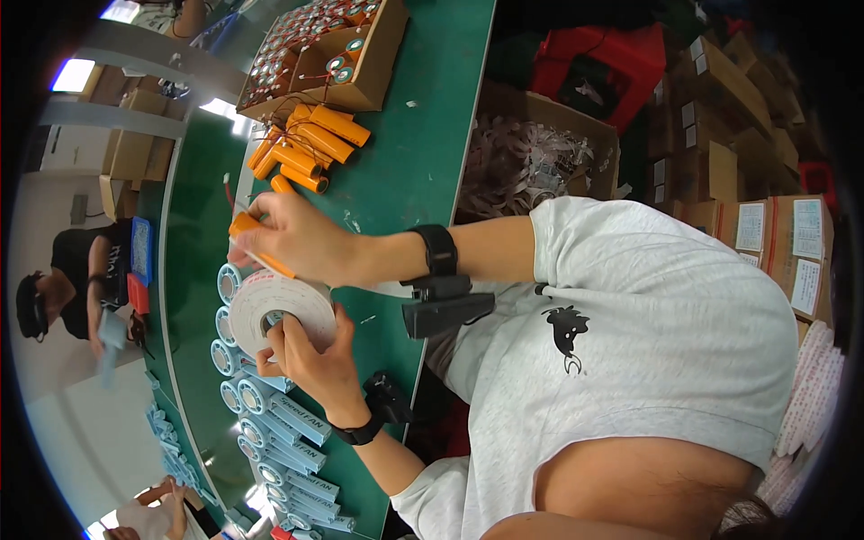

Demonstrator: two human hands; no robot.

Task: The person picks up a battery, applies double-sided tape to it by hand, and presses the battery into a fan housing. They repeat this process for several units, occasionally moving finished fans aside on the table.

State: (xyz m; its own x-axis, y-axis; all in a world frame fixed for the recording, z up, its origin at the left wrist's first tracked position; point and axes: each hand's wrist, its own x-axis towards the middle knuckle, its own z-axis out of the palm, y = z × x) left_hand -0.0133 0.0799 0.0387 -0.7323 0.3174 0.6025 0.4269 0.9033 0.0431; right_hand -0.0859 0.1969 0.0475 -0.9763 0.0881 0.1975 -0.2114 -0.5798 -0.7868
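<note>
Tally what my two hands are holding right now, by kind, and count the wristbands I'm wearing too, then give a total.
Orange cylindrical battery cell, in the right hand's grip: 1
White roll of foam tape, in the left hand's grip: 1
Black wristbands, one on each wrist: 2
Total: 4

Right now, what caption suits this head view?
Left hand holds a white tape roll; right hand holds an orange cylinder above it, over a green table.

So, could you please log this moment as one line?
left hand grips tape roll | right hand holds orange battery above it | more batteries piled on green table
</note>
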